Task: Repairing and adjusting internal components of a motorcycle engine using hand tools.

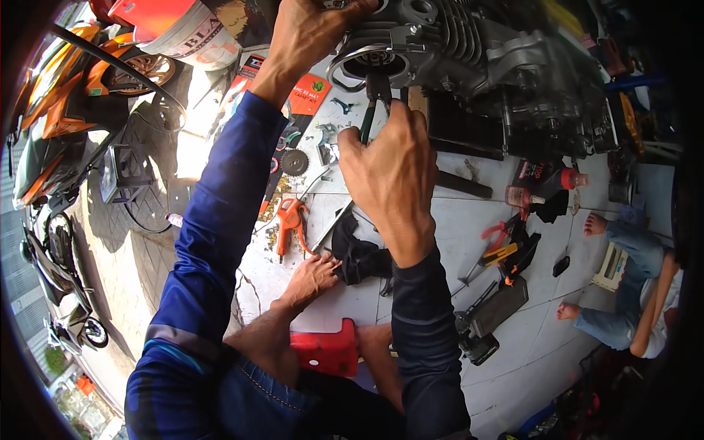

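A grey metal engine (506,62) with cooling fins stands in front of me at the top. My left hand (308,33) reaches up to its left upper edge, its fingers curled onto the metal and partly cut off by the view. My right hand (392,172) is closed round a pair of pliers (367,121) with dark green handles. The jaws point up into a round opening (392,64) in the engine's near side. What they touch inside is too dark to make out. A metal loop hangs at the left of that opening.
Below lie an orange air blow gun (291,220), a black cloth (356,253), a toothed gear (295,162) and small parts. Screwdrivers, pliers and a red-capped bottle (572,178) lie rightward. A seated person (631,293) is far right; motorcycles (62,117) stand left. A red stool (330,348) is beneath me.
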A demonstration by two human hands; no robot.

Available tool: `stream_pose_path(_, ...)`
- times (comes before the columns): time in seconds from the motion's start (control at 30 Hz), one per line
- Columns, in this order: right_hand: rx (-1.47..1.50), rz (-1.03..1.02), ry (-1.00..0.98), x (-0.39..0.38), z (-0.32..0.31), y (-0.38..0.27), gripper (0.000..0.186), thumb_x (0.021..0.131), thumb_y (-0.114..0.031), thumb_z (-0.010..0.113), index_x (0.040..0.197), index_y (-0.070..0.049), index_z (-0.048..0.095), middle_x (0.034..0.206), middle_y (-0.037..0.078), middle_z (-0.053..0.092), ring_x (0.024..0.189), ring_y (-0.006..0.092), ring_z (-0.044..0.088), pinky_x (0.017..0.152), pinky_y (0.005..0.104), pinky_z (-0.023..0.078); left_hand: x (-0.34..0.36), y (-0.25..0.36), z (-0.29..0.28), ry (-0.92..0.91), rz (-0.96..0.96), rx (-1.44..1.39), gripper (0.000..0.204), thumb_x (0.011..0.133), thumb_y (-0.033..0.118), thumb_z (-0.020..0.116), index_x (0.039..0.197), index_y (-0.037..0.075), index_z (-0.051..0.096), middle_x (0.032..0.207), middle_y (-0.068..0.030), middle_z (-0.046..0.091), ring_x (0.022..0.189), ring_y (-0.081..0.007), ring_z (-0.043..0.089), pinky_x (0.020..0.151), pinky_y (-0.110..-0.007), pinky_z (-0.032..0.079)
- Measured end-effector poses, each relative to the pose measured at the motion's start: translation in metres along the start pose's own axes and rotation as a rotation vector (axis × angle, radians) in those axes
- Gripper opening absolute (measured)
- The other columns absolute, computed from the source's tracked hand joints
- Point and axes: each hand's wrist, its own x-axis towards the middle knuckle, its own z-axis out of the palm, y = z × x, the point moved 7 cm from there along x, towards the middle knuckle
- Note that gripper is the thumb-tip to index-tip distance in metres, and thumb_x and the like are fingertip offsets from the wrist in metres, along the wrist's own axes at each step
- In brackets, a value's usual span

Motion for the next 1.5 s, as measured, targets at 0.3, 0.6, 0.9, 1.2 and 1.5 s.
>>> stream_pose_path(0.3,-0.108,-0.098,0.115,-0.012,-0.002,-0.010,0.063,0.073,-0.016,0.077,0.124,0.009,0.051,0.112,0.021,0.054,0.090,0.0349,0.066,0.077,0.0438,0.053,0.008,0.013,-0.001,-0.063,0.258,0.359,0.024,0.087,0.019,0.072,0.095,-0.003,0.073,0.122,-0.0196,0.061,0.094,-0.0297,0.069,0.078,-0.032,0.056)
stream_pose_path(0.6,0.086,-0.086,0.101,-0.003,0.003,0.000,0.048,0.068,-0.016,0.077,0.102,0.011,0.058,0.083,0.021,0.056,0.077,0.0377,0.061,0.068,0.0436,0.048,0.008,0.006,0.003,0.053,0.397,0.548,0.014,0.083,0.021,0.076,0.093,0.011,0.075,0.080,-0.0103,0.073,0.074,-0.0225,0.072,0.063,-0.032,0.055)
stream_pose_path(0.9,0.141,-0.149,0.175,-0.005,0.002,-0.002,0.039,0.067,-0.016,0.076,0.089,0.009,0.057,0.078,0.019,0.055,0.069,0.0342,0.058,0.064,0.0431,0.046,0.009,0.004,0.001,0.075,0.379,0.484,0.025,0.085,0.028,0.075,0.097,0.007,0.073,0.085,-0.0128,0.073,0.079,-0.0260,0.072,0.067,-0.035,0.057)
stream_pose_path(1.2,0.192,-0.099,0.119,-0.001,0.007,0.005,0.038,0.067,-0.017,0.076,0.087,0.009,0.057,0.076,0.018,0.053,0.066,0.0325,0.058,0.062,0.0431,0.046,0.008,0.001,0.000,0.032,0.350,0.414,0.030,0.085,0.031,0.075,0.097,0.005,0.072,0.093,-0.0147,0.073,0.089,-0.0273,0.072,0.073,-0.037,0.058)
stream_pose_path(1.5,0.057,-0.079,0.163,-0.012,0.005,0.001,0.045,0.070,-0.017,0.075,0.101,0.011,0.057,0.094,0.025,0.058,0.081,0.0390,0.063,0.072,0.0445,0.051,0.005,0.013,0.000,-0.040,0.279,0.211,0.023,0.087,0.018,0.072,0.091,-0.005,0.071,0.110,-0.0161,0.064,0.087,-0.0230,0.070,0.073,-0.032,0.056)
